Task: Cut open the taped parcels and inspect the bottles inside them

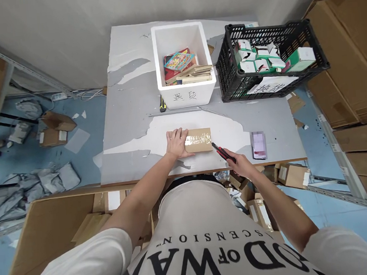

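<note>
A small brown cardboard box [199,147] lies on the table near its front edge, with shiny clear tape along its top. My left hand [178,143] presses on the box's left end, fingers spread over it. In my right hand [240,164] is a red and black box cutter [224,153], gripped by its handle. The cutter's tip meets the right end of the box, close to the tape; whether the blade is in the cardboard is too small to tell.
On the table [126,117] stand a white foam box [186,96] with books and a black crate [225,81] with green-white cartons. A yellow-black cutter [162,104] and a phone [258,145] lie there too. An open carton [44,237] stands at lower left; cardboard boxes [351,61] line the right.
</note>
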Available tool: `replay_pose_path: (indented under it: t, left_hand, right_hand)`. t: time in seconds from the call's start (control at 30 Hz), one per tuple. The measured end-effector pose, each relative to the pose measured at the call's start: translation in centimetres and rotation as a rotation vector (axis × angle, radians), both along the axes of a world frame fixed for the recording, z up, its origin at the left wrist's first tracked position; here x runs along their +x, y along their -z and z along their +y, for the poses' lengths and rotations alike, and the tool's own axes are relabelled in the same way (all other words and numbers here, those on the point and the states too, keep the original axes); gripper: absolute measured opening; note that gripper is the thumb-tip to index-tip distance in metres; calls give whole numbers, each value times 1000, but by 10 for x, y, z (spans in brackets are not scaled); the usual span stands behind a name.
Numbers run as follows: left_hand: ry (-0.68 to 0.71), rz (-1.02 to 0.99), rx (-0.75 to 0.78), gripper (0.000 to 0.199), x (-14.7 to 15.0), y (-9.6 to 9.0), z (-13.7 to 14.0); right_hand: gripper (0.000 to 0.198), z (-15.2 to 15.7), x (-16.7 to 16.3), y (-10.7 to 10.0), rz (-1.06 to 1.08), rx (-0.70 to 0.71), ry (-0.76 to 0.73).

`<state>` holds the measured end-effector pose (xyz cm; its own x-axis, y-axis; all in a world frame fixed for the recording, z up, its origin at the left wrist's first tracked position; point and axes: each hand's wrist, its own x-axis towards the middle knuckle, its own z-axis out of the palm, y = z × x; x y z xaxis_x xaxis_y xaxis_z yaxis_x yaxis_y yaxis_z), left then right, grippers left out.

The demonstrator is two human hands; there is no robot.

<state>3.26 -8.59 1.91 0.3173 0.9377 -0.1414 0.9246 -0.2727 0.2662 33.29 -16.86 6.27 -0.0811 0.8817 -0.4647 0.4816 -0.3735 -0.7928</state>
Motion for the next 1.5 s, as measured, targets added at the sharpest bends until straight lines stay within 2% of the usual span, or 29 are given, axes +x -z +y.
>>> replay_pose_path:
  t: [0.17, 0.23, 0.37, 0.43, 0.5, 0.57, 0.63, 0.8, 0.97, 1.07, 1.2, 1.27, 1.33, 1.4, 1.5]
  left_hand:
    - [10, 7, -1, 117, 0, 0, 0]
    - [14, 16, -7, 118, 0, 0, 0]
    - [36, 22, -8, 122, -2, 1, 0]
    - [50, 21, -9, 123, -3, 2, 0]
    - [62, 17, -1, 119, -4, 3, 0]
    - [72, 8, 18, 109, -4, 4, -1]
    - [70, -1, 41, 95, -3, 3, -3]
    - [106, -8, 63, 66, 3, 1, -28]
    - [111, -10, 65, 69, 7, 7, -68]
    - [66, -1, 37, 71, 8, 11, -80]
    - [32, 0, 14, 71, 8, 14, -82]
    - [31, -14, 8, 73, 8, 15, -83]
    - [39, -37, 3, 78, 7, 17, -84]
    - [46, -58, 0, 84, 5, 18, -85]
    - [44, -74, -8, 87, 5, 21, -85]
  right_hand:
    - [61, -2, 4, -7, 40, -116, -159]
    - [62, -8, 5, -5, 47, -148, -180]
    - [64, -22, 15, 8, -7, -65, -135]
    - [65, -25, 24, 18, -118, 14, -83]
    - [68, -23, 32, 32, -348, 64, -8]
    - [70, -15, 33, 50, -586, 71, 34]
    - [65, -5, 29, 71, -707, 67, 29]
    - [59, 12, 13, 119, -833, 106, -18]
    - [60, 10, 7, 145, -885, 76, -21]
    - [64, 3, 4, 152, -886, 79, -22]
    - [64, 6, 0, 142, -899, 99, -24]
    - [62, 20, -5, 124, -894, 182, -4]
    - [64, 43, -18, 97, -846, 343, -23]
    - [70, 70, -39, 67, -755, 542, -183]
    - [73, 104, -79, 37, -658, 672, -655]
